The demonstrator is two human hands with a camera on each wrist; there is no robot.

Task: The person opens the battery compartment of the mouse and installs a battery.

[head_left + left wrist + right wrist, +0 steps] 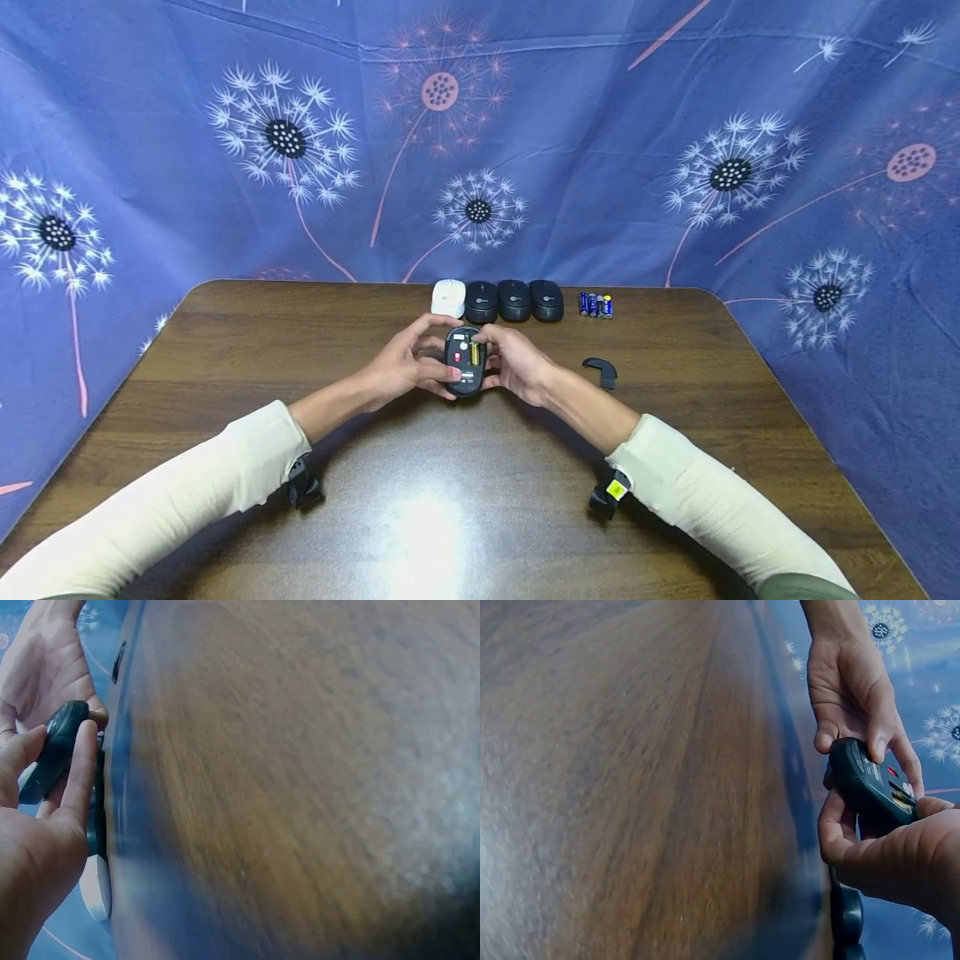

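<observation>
A black computer mouse (458, 367) is held underside up above the table, its battery compartment uncovered. A gold-coloured battery (475, 353) shows inside that compartment. My left hand (408, 367) grips the mouse from the left, thumb across its underside and fingers at the side and far end. On the other side, my right hand (521, 367) holds the mouse with curled fingers, its thumb at the battery's far end. In the right wrist view the mouse (862, 784) is tilted between both hands. To the right on the table lies a curved black battery cover (603, 371).
Along the table's far edge stand a white mouse (448, 298) and three black mice, the middle one (514, 301) among them. Several small batteries (592, 305), mostly blue, lie to their right. A blue patterned cloth (585, 150) hangs behind the wooden table (262, 350).
</observation>
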